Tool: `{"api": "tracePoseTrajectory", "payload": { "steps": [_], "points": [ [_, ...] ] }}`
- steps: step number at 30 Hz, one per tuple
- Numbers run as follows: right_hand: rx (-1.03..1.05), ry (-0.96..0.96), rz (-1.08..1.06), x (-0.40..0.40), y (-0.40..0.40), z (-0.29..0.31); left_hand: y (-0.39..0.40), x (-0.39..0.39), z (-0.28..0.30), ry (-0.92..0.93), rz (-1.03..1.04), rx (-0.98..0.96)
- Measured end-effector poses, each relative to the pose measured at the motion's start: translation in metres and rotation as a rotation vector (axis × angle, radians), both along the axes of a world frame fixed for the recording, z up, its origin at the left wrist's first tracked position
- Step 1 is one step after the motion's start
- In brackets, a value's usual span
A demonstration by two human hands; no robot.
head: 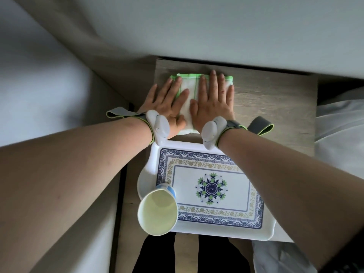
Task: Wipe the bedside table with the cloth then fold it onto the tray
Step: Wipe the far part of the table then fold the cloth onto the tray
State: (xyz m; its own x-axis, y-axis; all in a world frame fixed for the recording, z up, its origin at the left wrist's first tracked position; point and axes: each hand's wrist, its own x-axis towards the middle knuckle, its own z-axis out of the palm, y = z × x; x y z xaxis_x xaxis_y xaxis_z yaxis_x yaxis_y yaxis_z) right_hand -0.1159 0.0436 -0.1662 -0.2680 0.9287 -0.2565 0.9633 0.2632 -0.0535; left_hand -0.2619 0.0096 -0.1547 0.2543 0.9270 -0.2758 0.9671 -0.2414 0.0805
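Note:
A white cloth with a green hem (189, 91) lies folded on the wooden bedside table (271, 103), toward its far left part. My left hand (167, 103) rests flat on the cloth's left side, fingers spread, partly on the wood. My right hand (213, 101) presses flat on the cloth's right side. Neither hand grips it. Nearer to me sits a white tray with a blue and green pattern (256, 229); its patterned middle is bare.
A paper cup (157, 211) stands on the tray's near left corner. A grey wall runs behind the table. Pale bedding (338, 127) lies to the right and a light surface to the left. Both wrists wear strapped bands.

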Motion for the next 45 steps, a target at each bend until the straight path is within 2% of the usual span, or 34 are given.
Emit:
{"api": "tracePoseTrajectory", "payload": {
  "steps": [6, 13, 27, 34, 37, 45],
  "points": [
    [0.004, 0.027, 0.026, -0.051, -0.005, 0.000, -0.006, -0.031, 0.007, 0.009, 0.153, -0.031],
    [0.024, 0.024, 0.008, -0.063, -0.007, 0.000, -0.006, -0.031, 0.004, 0.016, 0.252, -0.049],
    [0.017, 0.066, 0.099, -0.054, -0.001, 0.003, 0.002, -0.026, 0.013, 0.063, 0.178, -0.004],
    [0.045, 0.075, 0.074, 0.018, 0.025, 0.001, 0.022, 0.022, 0.018, 0.040, 0.013, 0.004],
    [0.053, 0.055, 0.052, 0.064, 0.030, 0.003, 0.031, 0.071, 0.019, 0.006, 0.017, -0.014],
    [0.062, 0.016, 0.017, 0.136, 0.036, -0.002, 0.049, 0.138, 0.014, 0.022, -0.036, -0.024]
  ]
}}
